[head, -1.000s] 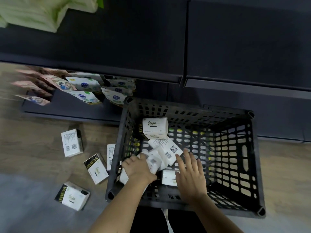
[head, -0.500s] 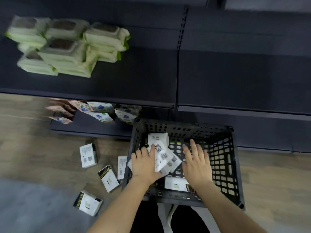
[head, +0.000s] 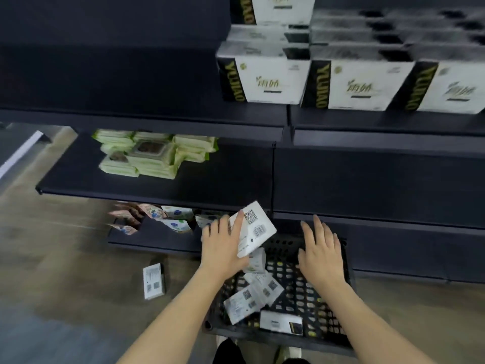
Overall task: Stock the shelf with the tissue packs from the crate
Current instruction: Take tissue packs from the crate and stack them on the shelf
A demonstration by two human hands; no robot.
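While the left hand (head: 223, 248) gripped a white tissue pack (head: 253, 228) at the centre of the frame, its fingers curled over the pack's left edge and the barcode and QR code faced up; the pack was raised above the black slatted crate (head: 338, 334) at lower centre, in front of the dark shelf edge. To its right the right hand (head: 321, 254) hovered over the crate with fingers straight and spread, holding nothing. Inside the crate lay more tissue packs (head: 252, 298), tumbled together at its left side with printed codes showing, and one black-ended pack (head: 280, 321) lay near the lower wall. Left of the crate, on the wood-look floor (head: 65, 258), a single loose pack (head: 153, 281) lay on its own, well apart from the hands. Along the upper right of the frame, boxed tissue packs marked YUJIAO (head: 262, 80) stood in a stacked row on the upper shelf (head: 157, 119), their faces blurred. Below, at centre left, a pile of pale green wet-wipe packs (head: 147, 156) sat on the middle shelf (head: 223, 185), whose right half was dark and bare. Lower still, just left of the held pack, colourful pouches (head: 162, 219) leaned in a row on the bottom shelf (head: 157, 239). At the bottom edge, dark trousers and a pale shoe (head: 295, 352) showed beneath the crate
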